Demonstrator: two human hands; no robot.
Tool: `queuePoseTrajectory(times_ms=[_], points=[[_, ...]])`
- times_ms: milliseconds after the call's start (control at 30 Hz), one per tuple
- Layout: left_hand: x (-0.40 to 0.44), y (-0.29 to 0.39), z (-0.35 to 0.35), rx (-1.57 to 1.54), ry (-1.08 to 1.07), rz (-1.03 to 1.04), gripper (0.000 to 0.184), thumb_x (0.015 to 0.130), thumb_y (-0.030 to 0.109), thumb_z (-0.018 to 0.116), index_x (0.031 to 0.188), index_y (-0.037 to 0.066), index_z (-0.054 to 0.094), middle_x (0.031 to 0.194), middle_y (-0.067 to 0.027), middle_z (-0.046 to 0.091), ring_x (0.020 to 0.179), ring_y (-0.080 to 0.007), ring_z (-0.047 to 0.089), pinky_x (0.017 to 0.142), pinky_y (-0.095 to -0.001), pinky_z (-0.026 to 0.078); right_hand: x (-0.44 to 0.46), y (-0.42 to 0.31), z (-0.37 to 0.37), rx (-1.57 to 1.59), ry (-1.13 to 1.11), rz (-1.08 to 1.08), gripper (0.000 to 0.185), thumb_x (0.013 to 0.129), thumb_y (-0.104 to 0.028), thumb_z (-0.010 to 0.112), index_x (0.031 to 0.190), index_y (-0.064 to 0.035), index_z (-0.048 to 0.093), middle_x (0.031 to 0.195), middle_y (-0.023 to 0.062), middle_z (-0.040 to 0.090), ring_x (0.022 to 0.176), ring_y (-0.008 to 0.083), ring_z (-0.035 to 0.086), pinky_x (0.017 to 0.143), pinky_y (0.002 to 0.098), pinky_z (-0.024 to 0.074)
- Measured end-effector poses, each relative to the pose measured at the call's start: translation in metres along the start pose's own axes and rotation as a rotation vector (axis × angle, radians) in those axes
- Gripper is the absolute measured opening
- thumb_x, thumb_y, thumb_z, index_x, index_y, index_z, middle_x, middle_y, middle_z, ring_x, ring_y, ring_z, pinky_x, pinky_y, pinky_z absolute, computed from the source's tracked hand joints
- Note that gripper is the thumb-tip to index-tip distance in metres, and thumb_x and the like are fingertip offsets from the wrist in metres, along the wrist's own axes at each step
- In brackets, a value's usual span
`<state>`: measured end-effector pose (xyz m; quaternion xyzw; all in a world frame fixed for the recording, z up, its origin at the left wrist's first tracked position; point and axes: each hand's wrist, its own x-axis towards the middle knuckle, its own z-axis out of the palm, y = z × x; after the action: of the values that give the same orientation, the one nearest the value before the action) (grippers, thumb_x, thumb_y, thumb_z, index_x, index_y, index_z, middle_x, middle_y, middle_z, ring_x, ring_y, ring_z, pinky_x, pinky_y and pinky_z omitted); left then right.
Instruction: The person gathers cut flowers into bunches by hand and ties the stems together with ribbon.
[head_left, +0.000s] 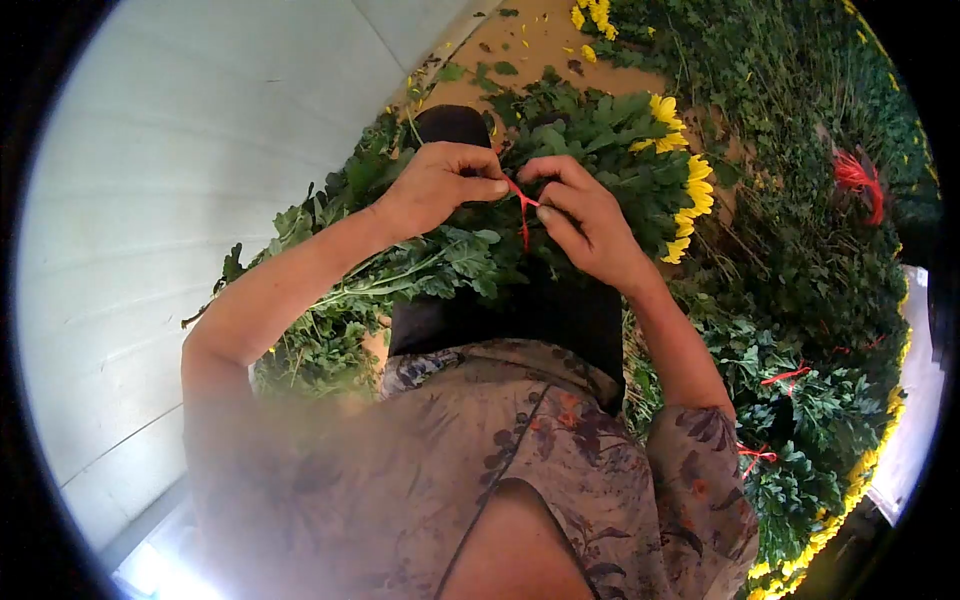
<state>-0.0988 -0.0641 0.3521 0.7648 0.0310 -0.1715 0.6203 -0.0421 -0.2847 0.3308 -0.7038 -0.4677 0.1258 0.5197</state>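
Observation:
Across my lap lies a bunch of yellow chrysanthemums [600, 125], blooms to the right and leafy stems to the left. A thin red tie string [525, 212] crosses the middle of the bunch. My left hand [448, 185] pinches one part of it between thumb and forefinger. On the other side, my right hand [585, 215] pinches the string too, its other fingers curled. Both hands are close together just above the leaves. Whether the string is knotted cannot be made out.
Tied chrysanthemum bunches [800, 430] with red strings are stacked at my right. A hank of red strings [860, 185] lies on the greenery. Loose stems and leaves cover the brown floor [545, 45] ahead. A white wall [200, 180] stands close on my left.

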Motion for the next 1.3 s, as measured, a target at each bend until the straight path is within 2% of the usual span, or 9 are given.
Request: queuePoseTrajectory(times_ms=[133, 200, 333, 567, 767, 867, 933, 1133, 1300], points=[[-0.003, 0.005, 0.001, 0.057, 0.015, 0.054, 0.012, 0.079, 0.011, 0.067, 0.081, 0.001, 0.061, 0.073, -0.0037, 0.056, 0.069, -0.013, 0.051, 0.065, -0.029, 0.041, 0.001, 0.001, 0.002, 0.01, 0.034, -0.038, 0.005, 0.078, -0.001, 0.055, 0.079, 0.0022, 0.05, 0.112, 0.0143, 0.052, 0.102, 0.0302, 0.052, 0.086, 0.0342, 0.0438], [-0.008, 0.023, -0.003, 0.971, 0.066, 0.652, 0.012, 0.077, 0.011, 0.066, 0.078, 0.002, 0.059, 0.073, -0.0074, 0.054, 0.07, -0.0232, 0.052, 0.064, -0.034, 0.042, 0.001, 0.0, 0.003, -0.009, 0.028, -0.05, 0.007, 0.077, -0.001, 0.056, 0.077, 0.0021, 0.049, 0.114, 0.0145, 0.051, 0.105, 0.0308, 0.05, 0.088, 0.0353, 0.0427], [-0.019, 0.006, -0.016, 1.066, 0.001, 0.566, 0.008, 0.076, 0.004, 0.066, 0.078, 0.003, 0.059, 0.073, -0.0111, 0.051, 0.072, -0.0248, 0.052, 0.067, -0.0311, 0.042, -0.003, 0.002, 0.007, -0.201, -0.027, -0.198, 0.012, 0.072, 0.001, 0.059, 0.074, 0.0018, 0.047, 0.119, 0.0145, 0.048, 0.112, 0.0318, 0.046, 0.093, 0.0386, 0.0394], [-0.01, 0.006, 0.001, -0.482, 0.012, -0.059, 0.015, 0.083, 0.016, 0.059, 0.075, 0.006, 0.053, 0.089, -0.0077, 0.063, 0.084, -0.013, 0.055, 0.073, -0.0279, 0.043, 0.002, -0.004, -0.003, -0.006, 0.019, -0.111, 0.014, 0.072, 0.0, 0.062, 0.076, 0.0009, 0.049, 0.114, 0.0133, 0.051, 0.105, 0.0313, 0.05, 0.086, 0.0375, 0.0433], [0.0, -0.002, 0.003, -0.583, 0.036, -0.1, 0.017, 0.085, 0.02, 0.059, 0.076, 0.007, 0.053, 0.077, -0.0046, 0.059, 0.072, -0.0107, 0.053, 0.065, -0.0253, 0.043, 0.014, -0.043, 0.02, 0.076, -0.012, 0.004, 0.011, 0.079, -0.005, 0.063, 0.081, -0.0011, 0.053, 0.083, 0.011, 0.055, 0.072, 0.0297, 0.055, 0.065, 0.0339, 0.0461], [0.0, -0.012, -0.003, -0.548, 0.048, -0.068, 0.017, 0.085, 0.021, 0.06, 0.076, 0.008, 0.054, 0.071, -0.003, 0.057, 0.067, -0.0106, 0.052, 0.065, -0.0251, 0.042, -0.016, -0.044, 0.025, -0.384, -0.248, 0.147, 0.013, 0.083, -0.01, 0.061, 0.089, -0.0023, 0.052, 0.085, 0.0136, 0.054, 0.076, 0.0358, 0.055, 0.064, 0.0394, 0.0456], [0.006, -0.019, -0.003, -0.476, 0.131, -0.154, 0.018, 0.085, 0.02, 0.06, 0.074, 0.007, 0.054, 0.068, -0.0027, 0.057, 0.067, -0.0101, 0.051, 0.064, -0.0245, 0.042, -0.032, -0.042, 0.026, -0.409, -0.239, 0.191, 0.014, 0.084, -0.011, 0.06, 0.089, -0.0022, 0.051, 0.086, 0.0144, 0.053, 0.078, 0.0373, 0.055, 0.065, 0.0413, 0.0451], [0.004, 0.027, 0.025, -0.19, -0.03, 0.266, 0.018, 0.087, 0.018, 0.058, 0.076, 0.005, 0.055, 0.071, -0.002, 0.058, 0.068, -0.0093, 0.053, 0.066, -0.0253, 0.042, -0.03, -0.03, 0.028, -0.293, -0.105, 0.244, 0.019, 0.088, -0.021, 0.056, 0.091, -0.0047, 0.048, 0.091, 0.0138, 0.054, 0.083, 0.0372, 0.056, 0.067, 0.0467, 0.0468], [0.024, 0.017, 0.022, -0.838, 0.098, -0.089, 0.015, 0.085, 0.016, 0.06, 0.079, 0.011, 0.048, 0.062, 0.0014, 0.039, 0.049, -0.0077, 0.03, 0.044, -0.0241, 0.022, -0.025, -0.036, 0.026, -0.38, -0.127, 0.243, 0.02, 0.09, -0.024, 0.055, 0.092, -0.0046, 0.049, 0.092, 0.0132, 0.055, 0.084, 0.0375, 0.056, 0.066, 0.0473, 0.046]])
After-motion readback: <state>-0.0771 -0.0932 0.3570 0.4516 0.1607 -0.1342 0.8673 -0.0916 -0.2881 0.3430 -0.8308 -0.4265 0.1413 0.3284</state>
